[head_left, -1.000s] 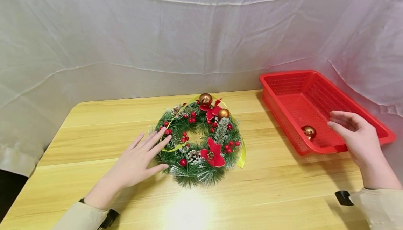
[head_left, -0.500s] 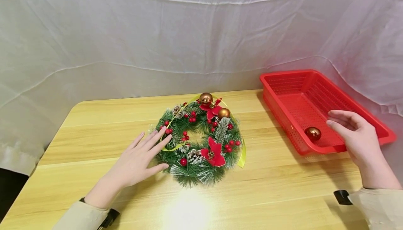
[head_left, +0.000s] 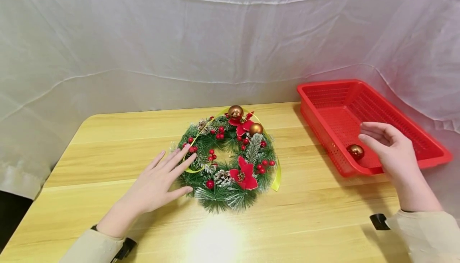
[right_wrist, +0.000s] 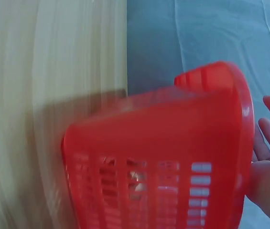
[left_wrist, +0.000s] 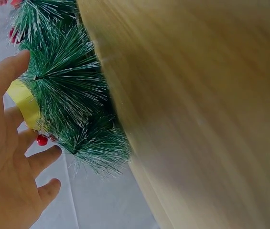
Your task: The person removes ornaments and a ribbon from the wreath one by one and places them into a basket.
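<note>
A green Christmas wreath (head_left: 238, 201) lies on the table, trimmed with red berries, pinecones and red poinsettias (head_left: 247, 177). Two copper baubles (head_left: 235, 112) sit at its far right side, and a yellow ribbon (head_left: 276, 179) loops over it. My left hand (head_left: 154, 187) rests on the wreath's left edge with fingers spread. On the right, my right hand (head_left: 397, 153) hovers over the near end of a red basket (head_left: 318, 129), fingers softly bent, nothing between them. Just left of its fingertips, a shiny copper bauble (head_left: 355, 151) lies on the basket floor. In the right wrist view, the basket's wall (right_wrist: 173, 129) hides most of the bauble.
The wooden table (head_left: 118, 147) backs onto a pale grey cloth (head_left: 172, 43), which also hangs at both sides. The basket stands near the table's right back corner, its raised rim (head_left: 399, 115) facing up. Glare lies on the table's front middle.
My right hand has moved left across the basket toward the bauble. The bauble first rolled right, then slightly back left. My left hand and the wreath have stayed put.
</note>
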